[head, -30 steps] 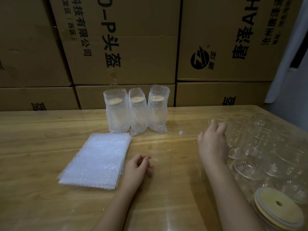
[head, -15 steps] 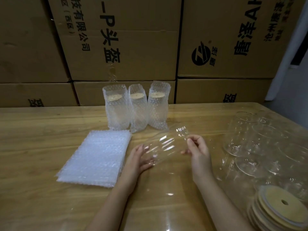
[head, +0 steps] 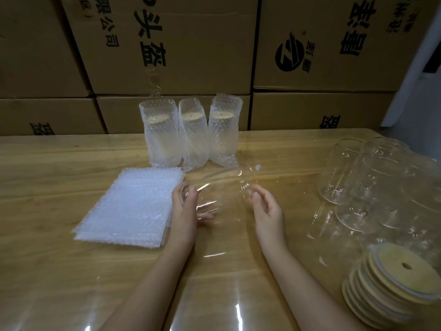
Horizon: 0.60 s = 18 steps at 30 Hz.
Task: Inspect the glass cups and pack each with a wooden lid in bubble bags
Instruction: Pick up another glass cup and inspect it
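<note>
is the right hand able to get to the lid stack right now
Probably yes: nothing lies between the right hand and the lids, just bare table. But it holds the cup with the left hand, so it must let go first.

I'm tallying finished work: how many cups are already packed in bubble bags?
3. They stand side by side at the back of the table: left packed cup, middle packed cup, right packed cup. None looks hidden behind them.
</note>
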Motion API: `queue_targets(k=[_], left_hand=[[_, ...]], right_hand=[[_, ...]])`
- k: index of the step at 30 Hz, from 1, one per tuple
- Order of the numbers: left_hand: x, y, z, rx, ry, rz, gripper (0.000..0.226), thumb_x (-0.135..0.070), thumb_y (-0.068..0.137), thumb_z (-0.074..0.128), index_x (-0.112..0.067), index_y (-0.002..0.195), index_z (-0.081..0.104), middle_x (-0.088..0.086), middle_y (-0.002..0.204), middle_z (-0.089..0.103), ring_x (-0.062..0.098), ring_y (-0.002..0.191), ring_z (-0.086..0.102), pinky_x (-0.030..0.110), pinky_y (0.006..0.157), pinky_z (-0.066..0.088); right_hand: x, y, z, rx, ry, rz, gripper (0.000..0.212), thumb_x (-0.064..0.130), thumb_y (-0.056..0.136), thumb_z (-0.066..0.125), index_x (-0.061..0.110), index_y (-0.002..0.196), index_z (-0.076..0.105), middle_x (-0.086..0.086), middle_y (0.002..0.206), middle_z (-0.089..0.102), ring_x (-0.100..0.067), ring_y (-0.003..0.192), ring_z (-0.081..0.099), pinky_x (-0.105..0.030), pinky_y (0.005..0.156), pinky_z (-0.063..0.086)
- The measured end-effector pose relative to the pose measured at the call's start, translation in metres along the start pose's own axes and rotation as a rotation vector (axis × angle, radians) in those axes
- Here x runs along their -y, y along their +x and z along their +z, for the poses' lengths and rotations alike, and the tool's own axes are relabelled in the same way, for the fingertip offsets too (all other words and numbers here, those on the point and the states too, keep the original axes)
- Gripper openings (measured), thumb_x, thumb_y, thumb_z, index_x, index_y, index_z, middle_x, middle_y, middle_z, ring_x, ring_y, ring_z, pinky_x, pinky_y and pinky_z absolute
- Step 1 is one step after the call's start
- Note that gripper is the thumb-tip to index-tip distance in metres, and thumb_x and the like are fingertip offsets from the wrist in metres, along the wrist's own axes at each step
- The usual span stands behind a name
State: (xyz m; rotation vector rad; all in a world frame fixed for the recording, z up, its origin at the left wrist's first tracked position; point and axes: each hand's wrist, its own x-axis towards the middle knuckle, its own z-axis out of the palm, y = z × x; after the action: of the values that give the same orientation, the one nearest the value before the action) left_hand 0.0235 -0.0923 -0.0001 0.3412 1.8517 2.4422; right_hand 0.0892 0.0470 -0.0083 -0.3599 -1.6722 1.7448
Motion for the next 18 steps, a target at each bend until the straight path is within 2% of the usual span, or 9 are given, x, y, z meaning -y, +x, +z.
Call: queue_targets(k=[3,5,7,8,10,12,14,16,18], left_hand=[[0.001,-0.006,0.004,-0.018,0.121,0.147,0.064,-0.048,0.082,0.046,-0.019,0.137,0.033,-0.006,0.119,0.049,-0.001,0.085,0.066,0.016,0.055,0.051],[0.001,-0.010,0.004,-0.019,0.192,0.219,0.064,-0.056,0.080,0.046,-0.026,0.135,0.031,-0.015,0.117,0.047,0.006,0.092,0.063,0.011,0.059,0.049],[-0.001,-0.012,0.003,-0.024,0.217,0.229,0.059,-0.060,0.077,0.047,-0.035,0.129,0.030,-0.019,0.116,0.047,0.018,0.098,0.060,0.013,0.063,0.049],[-0.002,-0.011,0.002,-0.027,0.207,0.226,0.056,-0.057,0.079,0.048,-0.036,0.127,0.031,-0.017,0.116,0.047,0.016,0.098,0.059,0.012,0.063,0.049],[-0.003,-0.011,0.001,-0.049,0.214,0.231,0.049,-0.050,0.083,0.048,-0.033,0.127,0.034,-0.014,0.113,0.047,-0.004,0.092,0.059,0.007,0.062,0.047],[-0.003,-0.010,-0.001,-0.063,0.239,0.241,0.043,-0.043,0.086,0.044,-0.028,0.126,0.037,-0.014,0.108,0.047,-0.015,0.083,0.059,0.005,0.064,0.046],[-0.001,-0.008,-0.002,-0.053,0.239,0.205,0.045,-0.045,0.085,0.043,-0.028,0.126,0.038,-0.014,0.107,0.049,-0.002,0.078,0.064,0.021,0.074,0.051],[-0.002,-0.007,-0.002,-0.017,0.226,0.153,0.053,-0.054,0.080,0.047,-0.028,0.126,0.039,-0.013,0.109,0.051,0.016,0.072,0.066,0.040,0.072,0.051],[-0.002,-0.006,-0.001,0.019,0.193,0.116,0.060,-0.063,0.071,0.048,-0.029,0.120,0.043,-0.008,0.109,0.056,0.019,0.068,0.066,0.031,0.056,0.048]], right_hand=[[-0.003,-0.001,0.002,0.003,0.036,-0.007,0.027,0.007,0.097,0.050,0.021,0.119,0.057,0.011,0.111,0.064,0.008,0.101,0.061,-0.008,0.086,0.043],[-0.001,-0.004,0.004,0.027,0.069,-0.027,0.032,0.007,0.097,0.049,0.026,0.123,0.052,0.016,0.117,0.059,0.014,0.107,0.055,-0.005,0.089,0.041],[0.001,-0.006,0.005,0.060,0.026,-0.073,0.035,0.008,0.098,0.048,0.030,0.125,0.049,0.013,0.130,0.054,0.011,0.120,0.048,-0.008,0.098,0.036],[0.001,-0.007,0.005,0.076,0.000,-0.098,0.036,0.008,0.098,0.047,0.031,0.127,0.047,0.011,0.136,0.051,0.007,0.127,0.043,-0.013,0.103,0.033],[0.003,-0.009,0.006,0.100,-0.032,-0.140,0.038,0.009,0.099,0.046,0.032,0.129,0.044,0.010,0.143,0.045,0.003,0.134,0.036,-0.019,0.111,0.028],[0.005,-0.009,0.007,0.115,-0.045,-0.188,0.039,0.012,0.099,0.044,0.034,0.131,0.042,0.015,0.143,0.042,0.005,0.135,0.033,-0.018,0.111,0.026],[0.008,-0.009,0.006,0.128,-0.046,-0.222,0.041,0.018,0.096,0.043,0.035,0.133,0.040,0.020,0.143,0.040,0.007,0.135,0.031,-0.012,0.109,0.025],[0.010,-0.007,0.005,0.140,-0.046,-0.234,0.041,0.024,0.095,0.041,0.037,0.133,0.040,0.025,0.142,0.038,0.009,0.135,0.030,-0.009,0.107,0.025],[0.012,-0.005,0.002,0.159,-0.043,-0.220,0.038,0.030,0.096,0.039,0.041,0.133,0.040,0.035,0.138,0.038,0.013,0.132,0.030,-0.004,0.103,0.026]])
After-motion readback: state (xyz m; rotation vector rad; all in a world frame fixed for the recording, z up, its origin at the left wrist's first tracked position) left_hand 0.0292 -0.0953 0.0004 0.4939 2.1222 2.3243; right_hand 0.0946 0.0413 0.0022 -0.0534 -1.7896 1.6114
